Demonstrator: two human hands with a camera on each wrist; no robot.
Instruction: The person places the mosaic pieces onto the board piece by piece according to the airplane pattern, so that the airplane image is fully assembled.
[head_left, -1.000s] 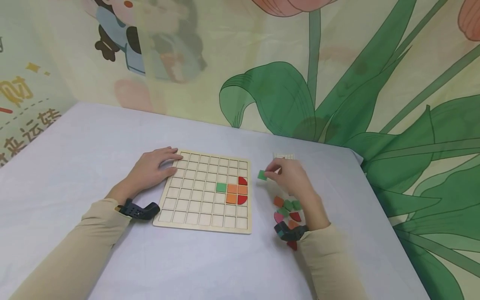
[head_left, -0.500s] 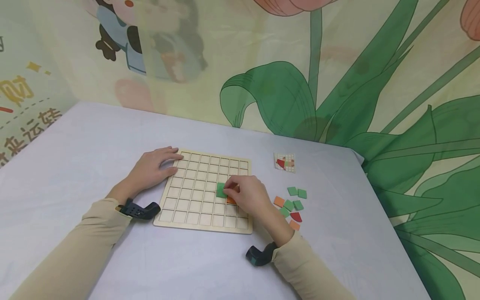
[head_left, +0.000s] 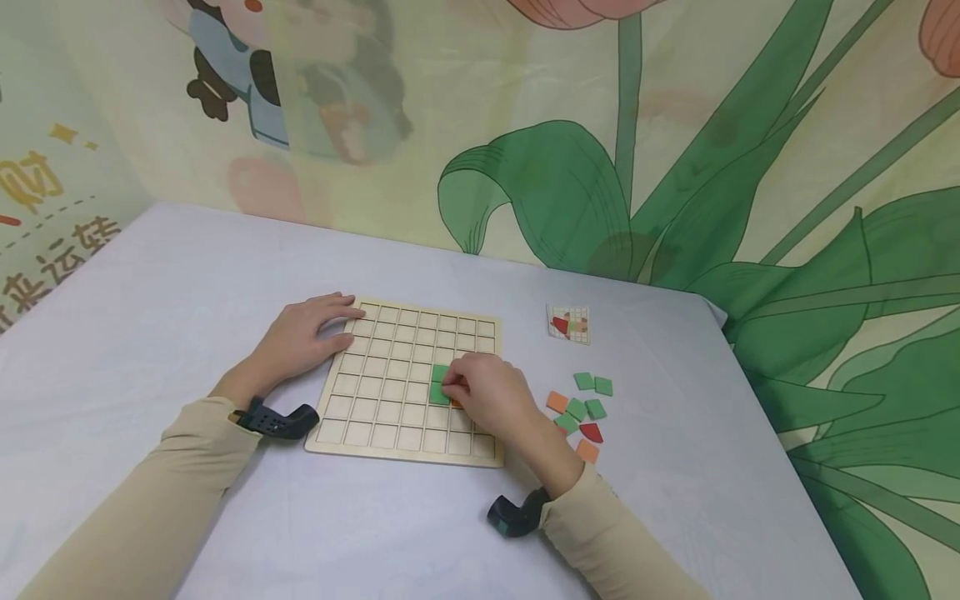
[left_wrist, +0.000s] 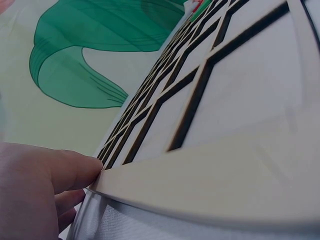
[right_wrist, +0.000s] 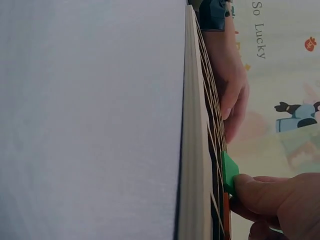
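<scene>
I see the small green square tile [head_left: 439, 394] pinched by my right hand [head_left: 483, 396] over the wooden grid board [head_left: 390, 417], near its right edge. My left hand [head_left: 300, 337] lies flat on the board's left edge; open cells between them. Loose tiles [head_left: 581, 408] on the white desk [head_left: 187, 275].

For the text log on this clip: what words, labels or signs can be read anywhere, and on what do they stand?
"So Lucky": printed on the wall backdrop, seen in the right wrist view.
"来运转": yellow Chinese characters on the backdrop's left edge in the head view; a larger character above them is cut off and unreadable.
Pattern card: coloured squares only, no readable text.
Wooden grid board and tiles: none.
</scene>
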